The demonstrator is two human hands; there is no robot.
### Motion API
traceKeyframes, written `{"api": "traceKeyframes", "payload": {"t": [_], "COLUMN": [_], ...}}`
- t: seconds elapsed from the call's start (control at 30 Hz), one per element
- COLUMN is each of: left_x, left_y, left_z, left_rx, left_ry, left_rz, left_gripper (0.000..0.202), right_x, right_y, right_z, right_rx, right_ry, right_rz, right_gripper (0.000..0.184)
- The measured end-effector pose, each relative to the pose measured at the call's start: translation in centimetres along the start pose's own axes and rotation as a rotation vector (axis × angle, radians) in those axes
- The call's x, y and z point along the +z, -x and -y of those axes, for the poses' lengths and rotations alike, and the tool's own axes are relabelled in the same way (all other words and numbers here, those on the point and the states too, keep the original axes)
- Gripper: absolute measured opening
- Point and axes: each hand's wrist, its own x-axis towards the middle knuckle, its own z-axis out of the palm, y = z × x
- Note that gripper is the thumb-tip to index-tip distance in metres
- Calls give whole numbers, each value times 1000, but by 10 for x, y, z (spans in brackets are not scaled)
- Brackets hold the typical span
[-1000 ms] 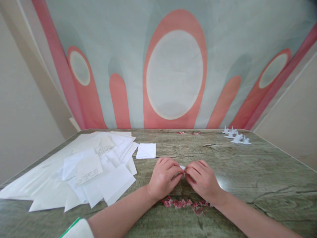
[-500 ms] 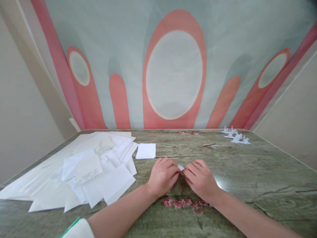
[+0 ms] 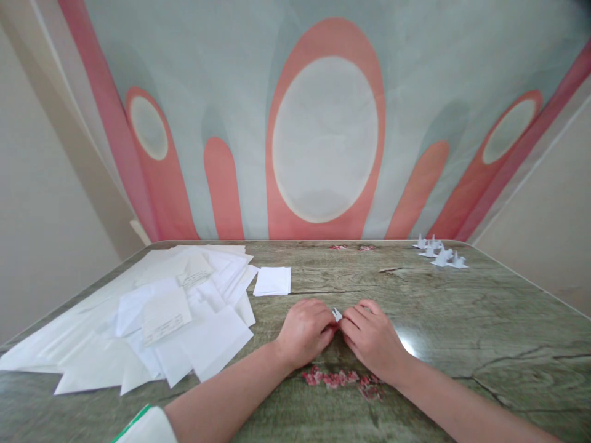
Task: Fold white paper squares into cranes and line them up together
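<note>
Single head-worn view, facing forward and down, table [image 3: 341,277] near, patterned backdrop [image 3: 325,135] beyond

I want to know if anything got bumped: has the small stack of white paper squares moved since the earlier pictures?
No. Judged against the far edge of the table, the stack shows no visible shift in any direction.

The table [image 3: 484,326] has a grey-brown wood-grain surface with pink blossom motifs [image 3: 335,378]. Overlapping white sheets [image 3: 221,338] cover its left side. A small square paper stack [image 3: 272,281] lies just beside them. Folded paper figures [image 3: 442,257] stand grouped at the far right.
</note>
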Motion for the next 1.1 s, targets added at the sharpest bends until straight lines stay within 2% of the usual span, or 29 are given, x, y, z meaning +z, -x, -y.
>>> {"api": "traceKeyframes", "payload": {"t": [0.5,0.67,0.9,1.1], "left_x": [1,1,1,3], "left_y": [0,0,-1,-1], "left_z": [2,1,2,2], "left_rx": [18,18,-12,-55], "left_ry": [-19,6,39,106], "left_rz": [58,56,44,7], "left_gripper": [8,8,8,13], "right_x": [1,-5,-3,-1], "right_y": [2,1,1,-1], "right_z": [-8,-16,-30,-33], "right_rx": [68,79,201,256], "right_ry": [-203,-345,-632,-753], "right_rz": [80,136,191,212], "right_gripper": [13,11,7,15]}}
